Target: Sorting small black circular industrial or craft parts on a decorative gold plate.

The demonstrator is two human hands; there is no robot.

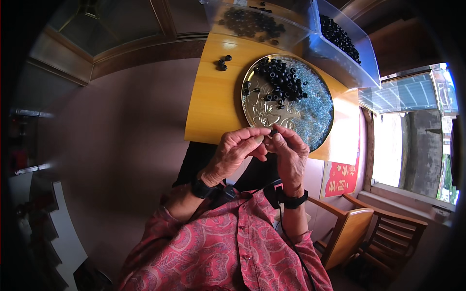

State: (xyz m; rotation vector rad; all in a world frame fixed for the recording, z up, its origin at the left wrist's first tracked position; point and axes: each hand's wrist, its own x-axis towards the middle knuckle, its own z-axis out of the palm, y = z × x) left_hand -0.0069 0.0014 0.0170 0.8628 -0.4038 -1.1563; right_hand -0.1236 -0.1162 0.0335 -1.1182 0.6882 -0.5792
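My left hand (241,147) and my right hand (291,153) meet just off the near rim of a round gold tray (264,115). Between the right thumb and fingers is a small black ring-like piece (273,132). The left fingertips are pinched against it, and anything small between them is hidden. On the tray lie a heap of black ring-like pieces (281,77), several with holes showing, and a spread of tiny clear bluish pieces (313,114) along its right side.
The tray rests on a yellow wooden table (208,97). A few loose black pieces (223,63) sit left of it. Behind stand a clear bin (262,24) and a second clear bin (342,60), both with black pieces. Wooden chairs (349,237) are at the right, by a window.
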